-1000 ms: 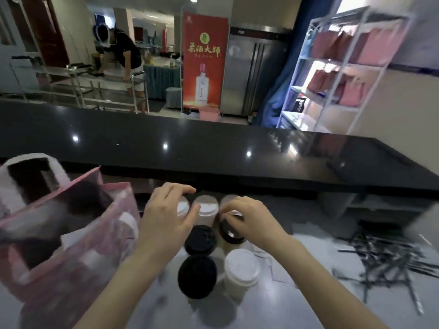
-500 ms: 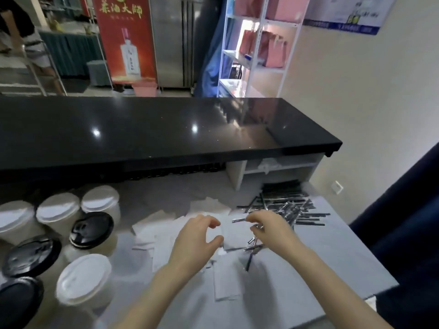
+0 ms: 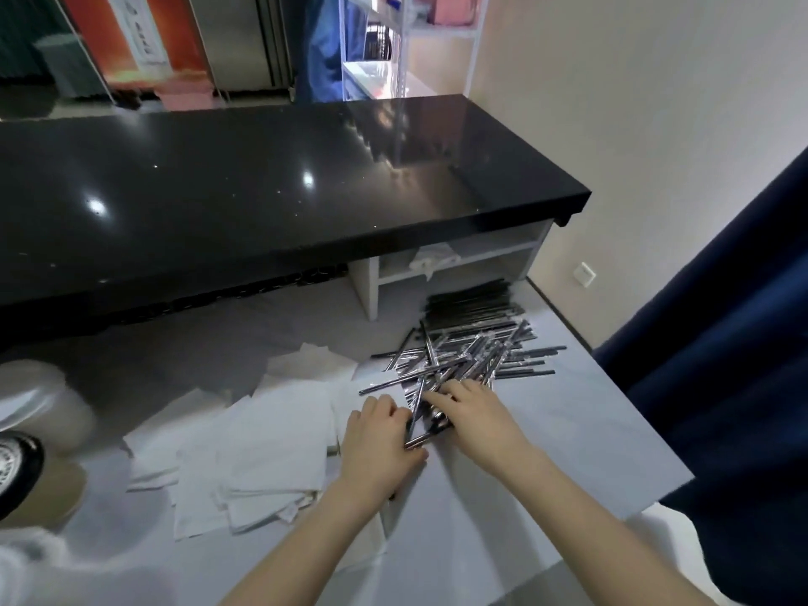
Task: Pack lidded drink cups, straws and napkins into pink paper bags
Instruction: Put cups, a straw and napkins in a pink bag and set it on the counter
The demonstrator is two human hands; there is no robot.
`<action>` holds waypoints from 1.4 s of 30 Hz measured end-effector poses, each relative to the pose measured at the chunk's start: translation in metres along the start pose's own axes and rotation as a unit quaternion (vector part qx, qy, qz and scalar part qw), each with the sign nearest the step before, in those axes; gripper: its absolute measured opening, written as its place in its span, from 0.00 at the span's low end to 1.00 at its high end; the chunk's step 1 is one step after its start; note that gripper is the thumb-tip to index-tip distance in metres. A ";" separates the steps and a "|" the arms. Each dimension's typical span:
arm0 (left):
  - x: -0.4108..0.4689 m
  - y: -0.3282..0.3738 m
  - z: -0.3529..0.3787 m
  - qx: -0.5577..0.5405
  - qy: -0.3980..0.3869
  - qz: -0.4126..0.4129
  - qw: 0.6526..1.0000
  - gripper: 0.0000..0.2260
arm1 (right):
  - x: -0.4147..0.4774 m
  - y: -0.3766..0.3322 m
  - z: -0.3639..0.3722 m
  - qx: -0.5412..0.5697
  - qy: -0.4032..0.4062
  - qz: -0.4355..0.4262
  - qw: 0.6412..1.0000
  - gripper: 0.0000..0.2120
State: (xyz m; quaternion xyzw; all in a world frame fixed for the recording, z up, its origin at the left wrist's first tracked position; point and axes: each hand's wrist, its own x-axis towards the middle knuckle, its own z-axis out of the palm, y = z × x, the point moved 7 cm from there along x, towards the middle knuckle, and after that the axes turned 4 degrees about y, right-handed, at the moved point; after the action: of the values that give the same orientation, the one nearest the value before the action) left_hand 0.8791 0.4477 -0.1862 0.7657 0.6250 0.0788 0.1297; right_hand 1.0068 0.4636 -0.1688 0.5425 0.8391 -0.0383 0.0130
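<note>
both hands sit further into the straws (image 3: 476, 347) than half a second ago, and the white-lidded cup (image 3: 39, 400) and the black-lidded cup (image 3: 17, 465) now stand at the far left edge of the head view. the left hand (image 3: 380, 435) curls its fingers and thumb round a few wrapped straws at the near edge of the pile, one end poking out beside the thumb. the right hand (image 3: 478, 415) lies just beside it, fingers bent down onto the same straws; whether it pinches any i cannot tell. the pile lies on the grey table (image 3: 568, 430), near the end of the black counter (image 3: 262, 181). loose white napkins (image 3: 271, 435) spread left of the hands, touching the straws. a pink bag (image 3: 450, 13) sits on a white shelf (image 3: 403, 59) beyond.
</note>
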 end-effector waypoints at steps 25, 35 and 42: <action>-0.035 -0.028 -0.065 -0.232 0.106 0.058 0.965 0.14 | -0.002 -0.028 -0.082 0.050 0.180 -0.102 0.977 0.08; -0.124 -0.105 -0.183 -0.200 0.294 0.069 0.932 0.10 | 0.016 -0.168 -0.148 0.076 0.206 -0.242 0.945 0.04; -0.228 -0.221 -0.250 -0.214 0.404 -0.017 0.889 0.05 | 0.027 -0.338 -0.179 0.087 0.198 -0.373 0.902 0.07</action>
State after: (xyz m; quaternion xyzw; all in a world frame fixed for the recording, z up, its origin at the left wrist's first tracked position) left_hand 0.5544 0.2909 -0.0044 0.6108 0.6042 0.5110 0.0286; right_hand 0.6908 0.3637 0.0245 0.1855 0.9587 -0.0054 -0.2157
